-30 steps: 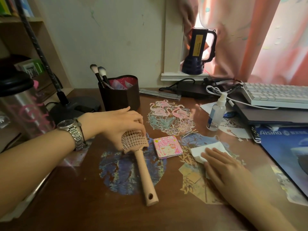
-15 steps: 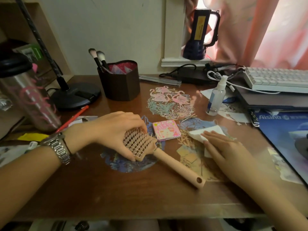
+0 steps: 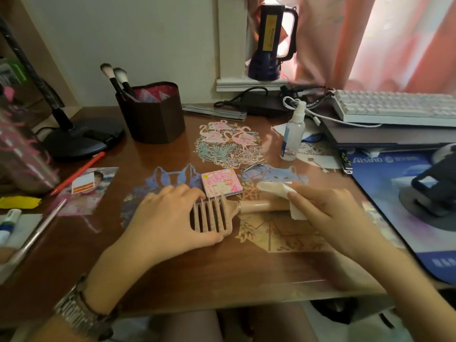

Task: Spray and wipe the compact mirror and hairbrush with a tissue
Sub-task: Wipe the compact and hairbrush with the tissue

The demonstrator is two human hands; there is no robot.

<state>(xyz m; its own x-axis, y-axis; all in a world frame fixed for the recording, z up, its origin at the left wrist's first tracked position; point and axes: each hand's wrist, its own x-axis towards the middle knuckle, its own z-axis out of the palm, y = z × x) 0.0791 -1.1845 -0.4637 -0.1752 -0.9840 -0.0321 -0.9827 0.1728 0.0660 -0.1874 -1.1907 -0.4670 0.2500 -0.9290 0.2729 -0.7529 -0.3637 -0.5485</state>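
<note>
Hairbrush (image 3: 217, 214) lies across the middle of the desk (image 3: 197, 272), its slotted head to the left and its handle pointing right. The left hand (image 3: 167, 218) curls around the head, fingers over the far edge and thumb under the near edge, pinning it down. The right hand (image 3: 328, 213) is closed on a white tissue (image 3: 276, 190), pressing it against the handle; the handle's end is hidden under tissue and palm. Just beyond the brush, touching or nearly touching its bristles, sits the closed pink mirror (image 3: 221, 182), flat on the desk. A clear spray bottle (image 3: 293, 134) stands upright farther back and to the right, apart from both hands. A watch (image 3: 81, 314) is on the left wrist.
</note>
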